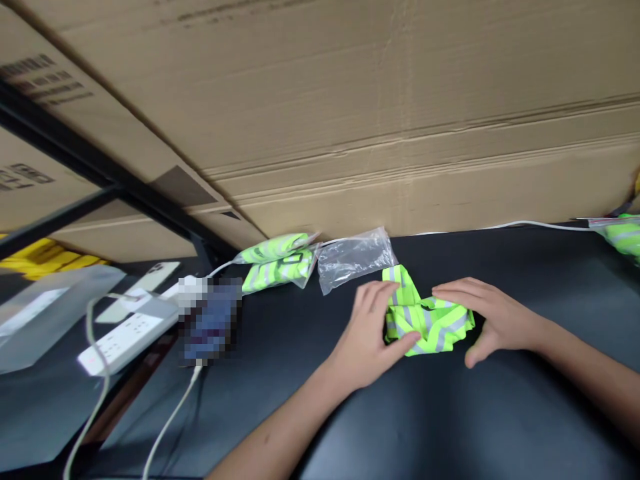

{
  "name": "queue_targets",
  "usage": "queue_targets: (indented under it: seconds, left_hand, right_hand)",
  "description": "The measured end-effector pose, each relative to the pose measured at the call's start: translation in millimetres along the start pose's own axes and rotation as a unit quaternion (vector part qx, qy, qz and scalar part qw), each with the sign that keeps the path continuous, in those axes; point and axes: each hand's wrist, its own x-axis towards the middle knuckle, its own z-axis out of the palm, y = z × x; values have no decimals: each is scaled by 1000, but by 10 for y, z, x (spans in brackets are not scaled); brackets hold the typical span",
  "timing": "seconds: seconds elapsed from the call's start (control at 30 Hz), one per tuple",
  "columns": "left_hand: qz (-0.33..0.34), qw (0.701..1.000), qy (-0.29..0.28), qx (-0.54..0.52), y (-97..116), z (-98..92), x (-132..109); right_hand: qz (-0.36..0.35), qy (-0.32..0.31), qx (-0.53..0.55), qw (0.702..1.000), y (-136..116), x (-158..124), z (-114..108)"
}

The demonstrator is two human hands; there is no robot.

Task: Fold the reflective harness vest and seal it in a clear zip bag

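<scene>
A loosely bundled neon yellow-green reflective strap (433,330) with silver-grey stripes lies on the black tabletop, one folded loop sticking up at its far left. My left hand (367,333) grips the bundle's left end, fingers on the far side and thumb on the near side. At the right end is my right hand (493,317), its fingertips reaching over the far edge of the strap while the thumb stays spread away from it. A crumpled clear plastic bag (355,263) lies flat behind my left hand.
Two bagged reflective straps (280,260) sit left of the clear bag; another bagged bundle (623,233) is at the far right. Large cardboard boxes (400,120) wall the back. A white power strip (130,337) with cables, a pale phone (145,287) and a black metal frame (120,183) are left.
</scene>
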Motion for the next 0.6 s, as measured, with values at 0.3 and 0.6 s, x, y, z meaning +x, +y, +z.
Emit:
queue_targets:
  seconds: [0.3, 0.6]
  left_hand:
    - [8, 991, -105, -86, -13, 81, 22]
    - [78, 985, -106, -114, -2, 113, -31]
  right_hand:
    - [44, 76, 221, 971, -147, 2, -4]
    - [279, -7, 210, 937, -364, 309, -185]
